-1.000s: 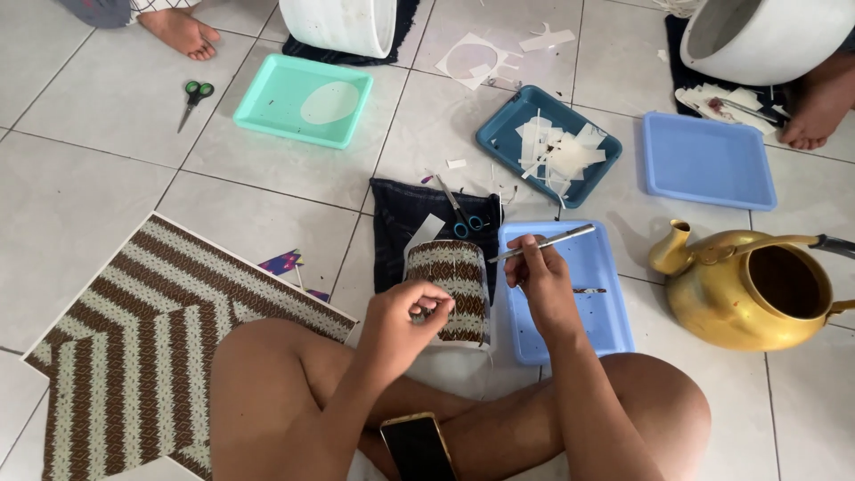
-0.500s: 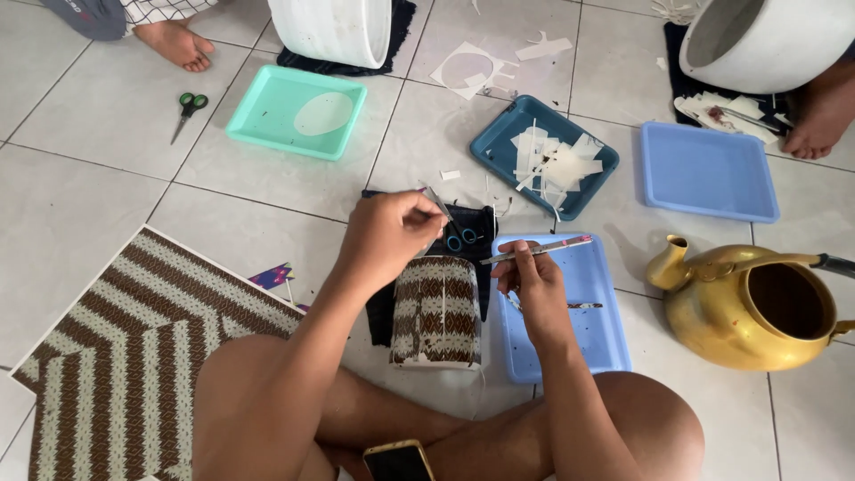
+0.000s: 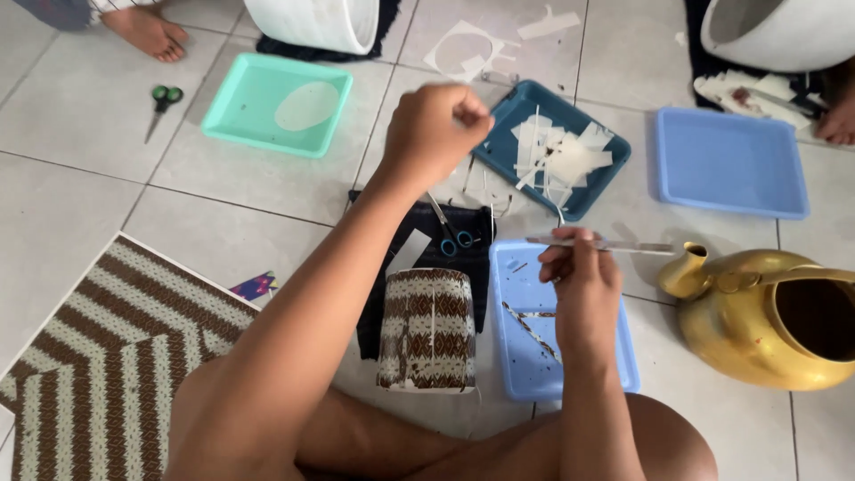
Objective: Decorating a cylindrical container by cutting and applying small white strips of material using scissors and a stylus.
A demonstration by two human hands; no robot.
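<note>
My left hand (image 3: 436,132) is stretched forward with its fingers pinched shut, hovering beside a dark teal tray (image 3: 509,111) that holds white paper scraps (image 3: 561,156); I see nothing between the fingers. My right hand (image 3: 579,289) grips a thin metal tool (image 3: 623,245) level above a light blue tray (image 3: 534,374). A mug wrapped in brown-and-cream woven pattern (image 3: 427,330) lies on a dark cloth (image 3: 378,303) in front of my crossed legs. Small blue-handled scissors (image 3: 452,233) rest on the cloth.
A mint green tray (image 3: 240,107) and green scissors (image 3: 163,100) lie at far left, a blue tray (image 3: 730,162) at far right. A golden kettle (image 3: 766,312) stands right. A woven patterned sheet (image 3: 98,356) is at left. Other people's feet (image 3: 142,31) and white pots (image 3: 312,20) sit at top.
My left hand left the wrapped mug and moved forward and up toward the dark teal tray. My right hand kept the thin tool nearly still over the light blue tray.
</note>
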